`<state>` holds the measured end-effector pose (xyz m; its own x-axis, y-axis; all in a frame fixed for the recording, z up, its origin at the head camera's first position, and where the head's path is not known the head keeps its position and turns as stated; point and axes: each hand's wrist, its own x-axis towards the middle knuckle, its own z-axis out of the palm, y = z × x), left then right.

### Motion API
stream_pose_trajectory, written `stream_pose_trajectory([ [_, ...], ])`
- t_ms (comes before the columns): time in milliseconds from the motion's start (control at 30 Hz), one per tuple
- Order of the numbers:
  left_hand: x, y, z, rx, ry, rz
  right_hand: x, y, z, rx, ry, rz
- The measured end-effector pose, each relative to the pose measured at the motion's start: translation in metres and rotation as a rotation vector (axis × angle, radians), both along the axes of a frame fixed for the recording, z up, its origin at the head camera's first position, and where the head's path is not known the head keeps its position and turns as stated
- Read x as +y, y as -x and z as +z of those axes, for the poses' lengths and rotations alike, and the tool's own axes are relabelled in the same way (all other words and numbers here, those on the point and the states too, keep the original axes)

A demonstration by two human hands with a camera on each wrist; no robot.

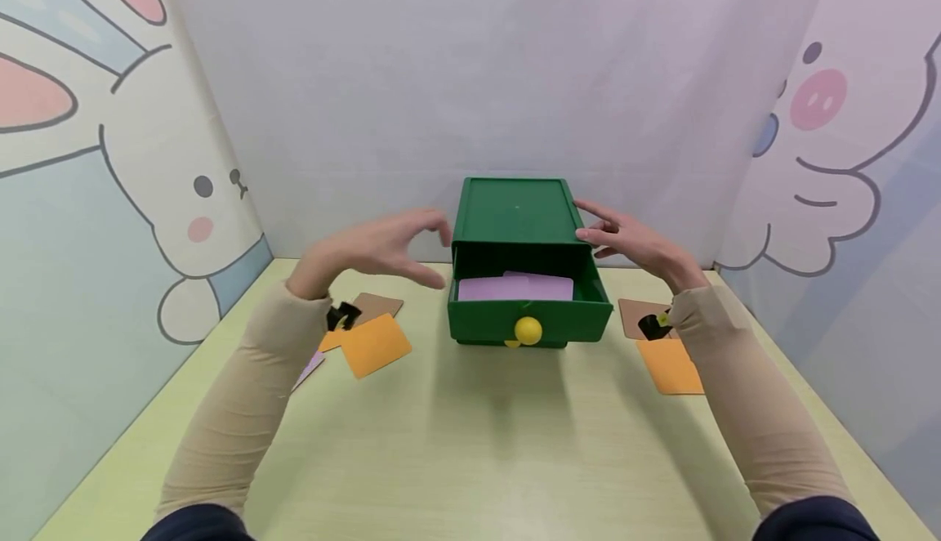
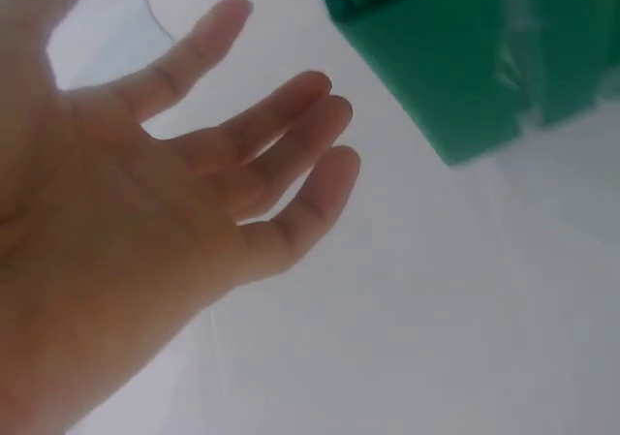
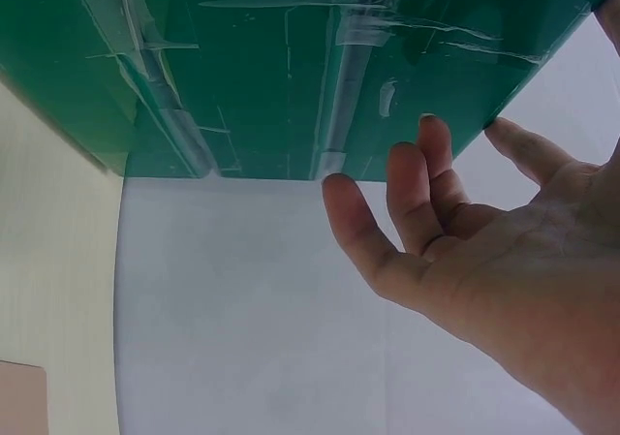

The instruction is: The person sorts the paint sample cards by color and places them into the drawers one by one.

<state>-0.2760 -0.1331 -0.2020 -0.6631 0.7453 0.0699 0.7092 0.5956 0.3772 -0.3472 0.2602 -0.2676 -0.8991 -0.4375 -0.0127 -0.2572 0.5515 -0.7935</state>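
Note:
A green drawer box (image 1: pixel 518 210) stands on the table with its upper drawer (image 1: pixel 481 316) pulled out. Light purple cards (image 1: pixel 494 288) lie inside that drawer, which has a round yellow knob (image 1: pixel 528 330) on its front. My left hand (image 1: pixel 385 244) is held in the air just left of the box, fingers spread and gently curved, with nothing in them. At the box's right side, my right hand (image 1: pixel 628 239) has its index finger and thumb at the top edge. In the right wrist view its other fingers (image 3: pixel 407 198) hang loosely beside the taped green side.
Orange (image 1: pixel 376 346) and brown cards (image 1: pixel 376 307) lie left of the box, with a purple card (image 1: pixel 309 368) partly behind the left sleeve. On the right are another brown card (image 1: pixel 632 316) and an orange card (image 1: pixel 671 368). A pale wall (image 1: pixel 515 75) rises behind the box.

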Motion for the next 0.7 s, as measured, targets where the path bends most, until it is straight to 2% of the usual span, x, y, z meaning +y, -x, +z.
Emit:
stream_pose_trajectory([
  [167, -0.044, -0.001, -0.026, 0.026, 0.0, 0.206, -0.001, 0.001, 0.0, -0.001, -0.001, -0.006],
  [333, -0.086, -0.003, -0.065, 0.043, 0.008, 0.4, -0.002, 0.001, 0.0, 0.001, -0.001, -0.006],
  [500, -0.118, -0.011, -0.101, -0.008, 0.071, 0.519, -0.003, -0.001, -0.001, 0.004, -0.001, -0.013],
  [700, -0.145, -0.024, -0.131, -0.071, 0.129, 0.594, -0.003, -0.002, -0.001, 0.01, 0.003, -0.015],
])
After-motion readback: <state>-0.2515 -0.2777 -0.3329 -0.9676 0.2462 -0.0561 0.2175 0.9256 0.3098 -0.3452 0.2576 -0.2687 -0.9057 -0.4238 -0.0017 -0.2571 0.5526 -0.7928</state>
